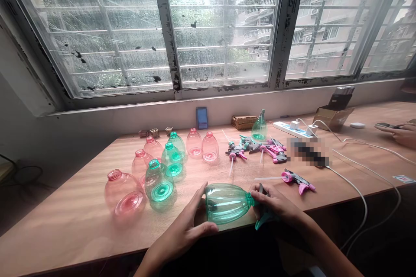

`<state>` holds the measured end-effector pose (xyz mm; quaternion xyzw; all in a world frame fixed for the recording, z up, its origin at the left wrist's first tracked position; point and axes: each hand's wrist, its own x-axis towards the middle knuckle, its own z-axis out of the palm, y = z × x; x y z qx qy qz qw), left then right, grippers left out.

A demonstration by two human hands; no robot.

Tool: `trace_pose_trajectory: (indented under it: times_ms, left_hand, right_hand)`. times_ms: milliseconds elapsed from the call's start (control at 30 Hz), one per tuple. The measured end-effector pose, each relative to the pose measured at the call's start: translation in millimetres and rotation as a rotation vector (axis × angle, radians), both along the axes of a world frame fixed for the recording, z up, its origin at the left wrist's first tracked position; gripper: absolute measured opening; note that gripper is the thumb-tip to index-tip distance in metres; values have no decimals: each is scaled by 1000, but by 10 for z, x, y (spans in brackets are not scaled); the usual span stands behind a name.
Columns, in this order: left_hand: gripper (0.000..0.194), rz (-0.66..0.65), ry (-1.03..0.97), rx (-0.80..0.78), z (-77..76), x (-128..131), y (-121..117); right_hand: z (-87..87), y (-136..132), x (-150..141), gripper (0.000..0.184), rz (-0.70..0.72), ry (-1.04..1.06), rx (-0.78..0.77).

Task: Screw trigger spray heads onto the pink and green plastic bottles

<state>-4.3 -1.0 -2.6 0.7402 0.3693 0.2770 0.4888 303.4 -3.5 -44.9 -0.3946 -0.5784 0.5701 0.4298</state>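
Note:
A clear green plastic bottle [225, 203] lies on its side at the table's front edge, its base to the left. My left hand [185, 227] cups its body. My right hand [276, 203] grips the neck end around a teal spray trigger head [264, 218], which my fingers partly hide. Several empty pink and green bottles [123, 192] stand to the left of my hands. Loose pink and grey trigger heads [298, 181] with long clear tubes lie to the right, and more lie in a heap [260, 149] behind them.
A green bottle with a trigger fitted [259, 127] stands behind the heap. A power strip [292, 129], a cardboard box [333, 114] and white cables lie at the back right. A co-worker's hand [401, 134] holds a phone at the far right. Barred windows run behind the wooden table [65, 225].

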Motion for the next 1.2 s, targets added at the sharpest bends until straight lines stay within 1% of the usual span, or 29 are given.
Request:
trace_pose_trajectory:
  times_ms: [133,267,467,567,667,800,967,1100,1200]
  left_hand:
    - [97,-62,-68,-59,-41,-18,48]
    - [92,-93,-82,-48,-66,-32,64]
    - [90,-94,-85,-23,-37,-22,48]
    - [89,-81,-85,-24,-22,-9,41]
    - [91,-52,-77,-35,-12,7,33]
    - [91,1,-61,-39,-14,33,40]
    - [87,17,-99,-42,-37,52,74]
    - [89,36,-72,-7,-52,40,68]
    - [87,49,-49,35,-61,37,36]
  right_hand:
    - [33,-3,1,43,-10,-25,7]
    - [45,1,-5,44,-11,-20,6]
    - [15,14,-11,44,-20,7,3]
    - [8,15,-7,47,-27,34,9]
    - [22,9,-2,53,-47,35,-21]
    - [89,-6,-22,59,-68,53,-41]
    - [162,-16,-58,63,-116,92,-51]
    - [134,-15,-59,65,-105,133,-79]
    - [97,-1,-65,63,-119,171,-66]
